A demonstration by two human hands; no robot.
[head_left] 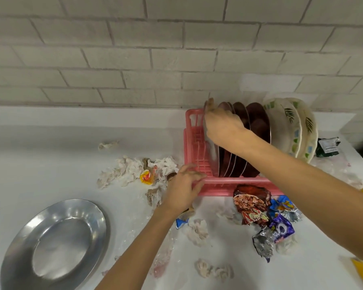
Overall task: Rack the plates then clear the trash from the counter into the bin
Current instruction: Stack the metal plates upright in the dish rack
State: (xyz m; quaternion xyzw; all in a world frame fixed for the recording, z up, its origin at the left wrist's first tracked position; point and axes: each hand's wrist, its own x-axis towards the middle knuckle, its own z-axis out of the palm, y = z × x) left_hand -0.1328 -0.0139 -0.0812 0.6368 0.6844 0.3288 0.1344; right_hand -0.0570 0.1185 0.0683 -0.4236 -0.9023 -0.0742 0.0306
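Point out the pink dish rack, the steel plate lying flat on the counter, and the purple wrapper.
pink dish rack [194, 130]: head view, on its left end wall.
steel plate [59, 248]: head view, on the middle of its well.
purple wrapper [281, 229]: head view, on its printed face.

A: Where's the rack [194, 143]?
B: Far right on the counter [50, 153], against the wall [176, 59]. Plates [258, 126] stand on edge in it.
A: And the trash?
B: Tissues [126, 170] just left of the rack, wrappers [260, 212] right before it, a packet [328, 146] to its right. Other tissues [198, 230] lie nearer, mid-counter. A lone plate [57, 245] lies flat, near left.
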